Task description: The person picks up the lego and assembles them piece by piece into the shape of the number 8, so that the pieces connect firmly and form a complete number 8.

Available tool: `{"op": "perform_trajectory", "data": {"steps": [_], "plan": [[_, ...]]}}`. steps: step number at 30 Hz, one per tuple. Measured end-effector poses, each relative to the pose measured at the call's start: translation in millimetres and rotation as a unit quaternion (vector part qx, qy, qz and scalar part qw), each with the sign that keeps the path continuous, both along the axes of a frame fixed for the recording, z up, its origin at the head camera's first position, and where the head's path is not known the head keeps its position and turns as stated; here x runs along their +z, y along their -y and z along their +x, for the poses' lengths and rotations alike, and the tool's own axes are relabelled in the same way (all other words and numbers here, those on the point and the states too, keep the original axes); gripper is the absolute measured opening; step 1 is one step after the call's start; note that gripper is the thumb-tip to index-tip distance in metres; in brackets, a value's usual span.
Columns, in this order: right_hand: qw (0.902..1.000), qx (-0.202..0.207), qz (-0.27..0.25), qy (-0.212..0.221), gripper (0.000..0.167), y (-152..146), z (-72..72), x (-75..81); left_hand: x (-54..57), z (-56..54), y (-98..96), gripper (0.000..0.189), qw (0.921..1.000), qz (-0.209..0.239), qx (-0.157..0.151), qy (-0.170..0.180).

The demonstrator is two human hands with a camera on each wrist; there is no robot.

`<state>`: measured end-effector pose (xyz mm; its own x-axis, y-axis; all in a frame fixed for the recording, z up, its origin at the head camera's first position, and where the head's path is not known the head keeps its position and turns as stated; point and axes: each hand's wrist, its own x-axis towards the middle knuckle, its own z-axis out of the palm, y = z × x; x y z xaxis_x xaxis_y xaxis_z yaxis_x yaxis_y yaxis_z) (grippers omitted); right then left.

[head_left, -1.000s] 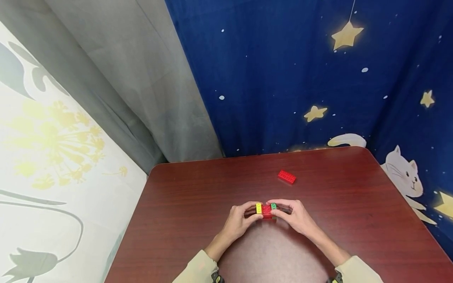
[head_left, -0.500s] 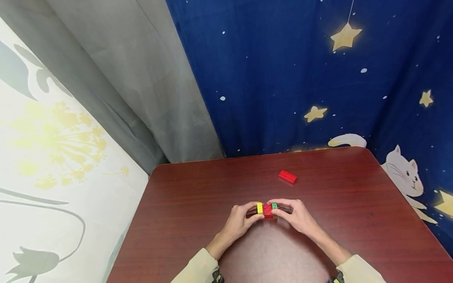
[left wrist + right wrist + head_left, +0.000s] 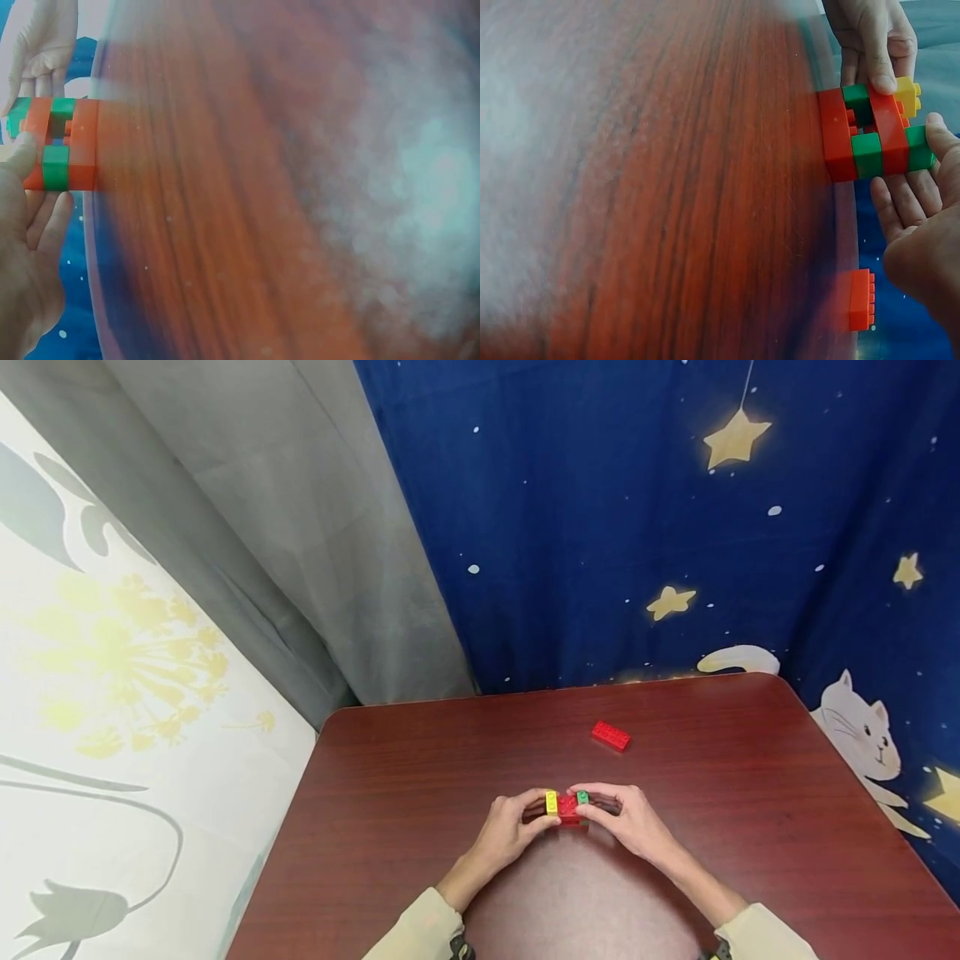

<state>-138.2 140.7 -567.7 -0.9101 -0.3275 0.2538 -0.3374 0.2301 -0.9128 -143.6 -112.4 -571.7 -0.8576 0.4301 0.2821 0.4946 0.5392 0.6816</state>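
A stack of toy building bricks stands on the table between both hands. In the right wrist view it has a red base brick (image 3: 838, 136), two green bricks (image 3: 868, 155) on it, an upper red brick (image 3: 889, 127), and on top a yellow brick (image 3: 906, 96) and a green brick (image 3: 920, 148) at opposite ends. My left hand (image 3: 504, 831) grips the yellow end, thumb at the near side and fingers behind. At the green end, my right hand (image 3: 636, 818) pinches the stack the same way. The fingers partly cover the lower bricks.
A loose red brick (image 3: 611, 735) lies studs up farther back on the dark wooden table (image 3: 420, 752). Behind the far edge hang a grey curtain (image 3: 300, 527) and a blue star-patterned curtain (image 3: 585, 510).
Both hands keep their hold on the brick stack and have hardly moved. The whole head view has shifted very slightly; the loose red brick stays in its place.
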Motion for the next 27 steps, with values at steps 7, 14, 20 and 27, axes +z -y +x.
{"op": "perform_trajectory", "data": {"steps": [7, 14, 20, 27], "plan": [[0.9997, 0.006, -0.010, 0.023, 0.030, 1.3, 0.5, -0.2, 1.6, 1.5, -0.6, 0.040, 1.0000, 0.003, 0.009, -0.001], [0.9980, 0.015, -0.026, 0.055, 0.032, -2.0, 1.3, 2.0, 3.5, 2.3, -3.4, 0.041, 0.9999, -0.007, 0.010, -0.005], [0.9981, 0.030, -0.030, 0.043, 0.038, -7.0, -2.7, 7.5, 6.2, 1.5, -5.6, 0.043, 1.0000, -0.008, 0.003, -0.002], [0.9967, -0.053, -0.062, -0.006, 0.046, -21.3, -22.8, 14.2, 6.7, -0.5, -4.4, 0.048, 0.9995, -0.011, -0.001, 0.029]]}}
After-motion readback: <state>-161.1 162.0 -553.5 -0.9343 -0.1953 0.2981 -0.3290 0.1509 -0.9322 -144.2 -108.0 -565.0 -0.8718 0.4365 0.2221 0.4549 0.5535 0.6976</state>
